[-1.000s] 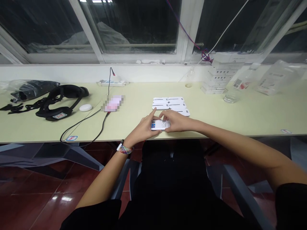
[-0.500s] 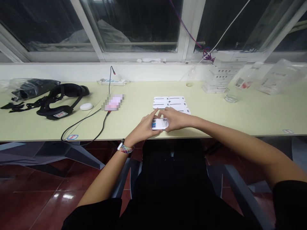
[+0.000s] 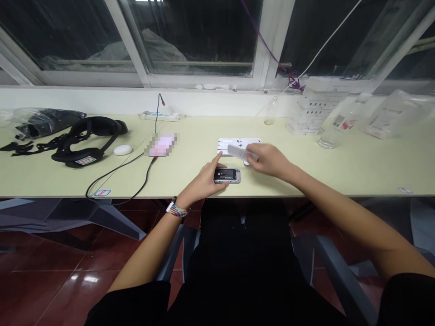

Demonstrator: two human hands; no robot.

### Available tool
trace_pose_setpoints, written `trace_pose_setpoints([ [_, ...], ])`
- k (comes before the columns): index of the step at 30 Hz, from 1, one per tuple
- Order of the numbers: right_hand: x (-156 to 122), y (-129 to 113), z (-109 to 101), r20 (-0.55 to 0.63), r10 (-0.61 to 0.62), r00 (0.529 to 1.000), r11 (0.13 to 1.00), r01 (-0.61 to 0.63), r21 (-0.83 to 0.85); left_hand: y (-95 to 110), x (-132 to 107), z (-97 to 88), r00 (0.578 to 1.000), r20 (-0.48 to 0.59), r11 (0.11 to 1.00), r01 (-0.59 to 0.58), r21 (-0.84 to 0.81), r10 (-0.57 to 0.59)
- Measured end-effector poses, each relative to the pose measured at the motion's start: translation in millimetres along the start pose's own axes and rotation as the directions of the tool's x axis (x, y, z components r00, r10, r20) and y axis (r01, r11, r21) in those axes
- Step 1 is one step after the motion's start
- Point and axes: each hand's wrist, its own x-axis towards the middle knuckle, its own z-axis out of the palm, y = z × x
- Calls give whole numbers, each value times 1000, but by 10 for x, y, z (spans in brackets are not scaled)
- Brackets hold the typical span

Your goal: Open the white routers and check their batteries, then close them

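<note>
My left hand [image 3: 204, 179] rests on the table's front edge and grips the left end of a small dark device [image 3: 227, 174] with a silver rim and a printed label. My right hand [image 3: 268, 159] is raised just right of it, closed on a thin white cover [image 3: 239, 151] that is blurred by motion. Right behind the hands lie several flat white cards [image 3: 238, 144] with black lines, side by side on the pale green table [image 3: 340, 167].
A black headset [image 3: 86, 140], a white oval pebble-like item [image 3: 122, 150] and a black cable [image 3: 118, 174] lie at the left. A power strip [image 3: 163, 116] sits by the window. Stacked white boxes [image 3: 311, 113], a clear bottle [image 3: 338, 124] and plastic bags [image 3: 390, 113] stand at the back right.
The white cover that sat on the device has come off. My right hand has carried it up and to the right, baring the dark face. The left hand stays put.
</note>
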Motion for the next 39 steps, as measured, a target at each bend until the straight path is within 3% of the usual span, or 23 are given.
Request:
trace_pose_setpoints([
  [1, 12, 120, -25, -22, 117, 993, 987, -113, 117, -4, 1, 2, 1000, -7, 1000, -3, 14, 4],
  [3, 23, 353, -47, -29, 380, 924, 877, -351, 328, -1, 4, 7, 1000, -22, 999, 6, 40, -5],
  [5, 12, 538, -25, -2, 516, 857, 788, -473, 394, 5, 7, 9, 1000, -23, 999, 16, 37, -15],
  [10, -26, 699, 79, 51, 574, 817, 791, -569, 227, -69, -45, -101, 998, -27, 998, 52, 22, -51],
  [13, -12, 663, 101, 48, 588, 808, 791, -586, 175, -156, -130, -248, 995, -25, 987, 103, 126, -100],
  [18, 54, 510, 134, 0, 581, 814, 812, -580, -69, -202, -208, -383, 995, -16, 994, 97, 41, -96],
  [21, 101, 330, 168, 57, 449, 892, 893, -445, -68, -198, -189, -373, 996, -3, 995, 91, 40, -91],
  [23, 133, 166, 208, 139, 244, 960, 967, -252, 45, -203, -172, -360, 996, -13, 995, 89, 47, -89],
  [25, 173, -17, 265, 199, 7, 980, 987, -39, 158, -216, -162, -352, 997, -21, 995, 80, 51, -79],
  [27, 232, -197, 328, 249, -195, 949, 963, 138, 230, -235, -160, -348, 997, -22, 996, 74, 50, -73],
  [29, 313, -351, 377, 289, -309, 906, 938, 240, 251, -260, -162, -345, 997, -23, 996, 76, 46, -75],
  [33, 520, -529, 398, 378, -364, 852, 927, 292, 235, -302, -167, -340, 995, -28, 994, 98, 43, -97],
  [39, 727, -589, 365, 456, -415, 787, 910, 353, 219, -256, -160, -345, 992, -34, 991, 124, 43, -122],
])
